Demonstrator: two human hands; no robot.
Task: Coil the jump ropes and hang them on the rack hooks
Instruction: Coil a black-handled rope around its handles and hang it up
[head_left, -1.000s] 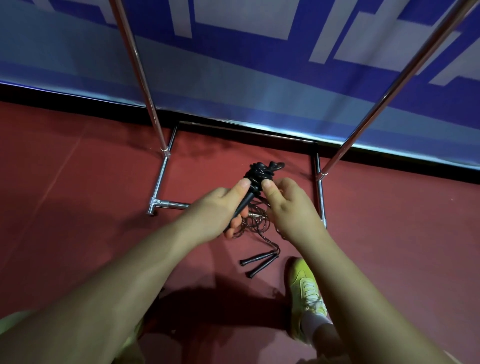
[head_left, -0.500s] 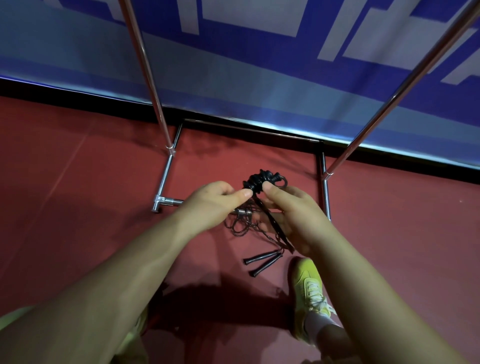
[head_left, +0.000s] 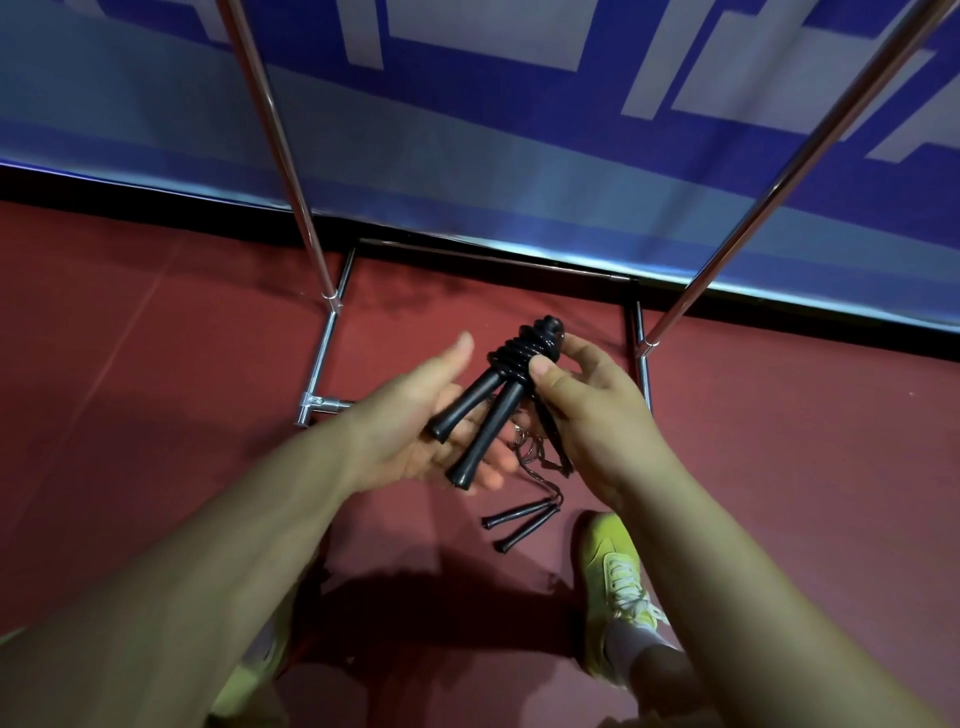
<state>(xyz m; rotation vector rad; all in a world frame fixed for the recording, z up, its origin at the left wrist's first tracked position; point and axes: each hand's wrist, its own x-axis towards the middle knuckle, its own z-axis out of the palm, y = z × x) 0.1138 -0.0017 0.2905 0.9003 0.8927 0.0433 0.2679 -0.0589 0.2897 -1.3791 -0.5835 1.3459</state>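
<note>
A coiled black jump rope (head_left: 524, 353) with two black handles sits between my hands at the centre of the head view. My right hand (head_left: 587, 415) pinches its wound bundle with thumb and fingers. My left hand (head_left: 415, 421) lies palm-up with straight fingers under the two handles. A second jump rope (head_left: 524, 519) lies loose on the red floor below, its two handles side by side and its cord tangled behind my hands. The chrome rack (head_left: 322, 291) stands ahead; its hooks are out of view.
The rack's two slanted poles rise left and right, with the right pole (head_left: 779, 187) near my right hand. Its base bars (head_left: 641, 364) frame the floor ahead. A blue and white banner (head_left: 467, 130) backs the rack. My yellow shoe (head_left: 613, 582) stands beside the loose rope.
The coiled rope has turned so both handles now point down toward me. My left hand let go of the bundle and opened flat beneath the handles.
</note>
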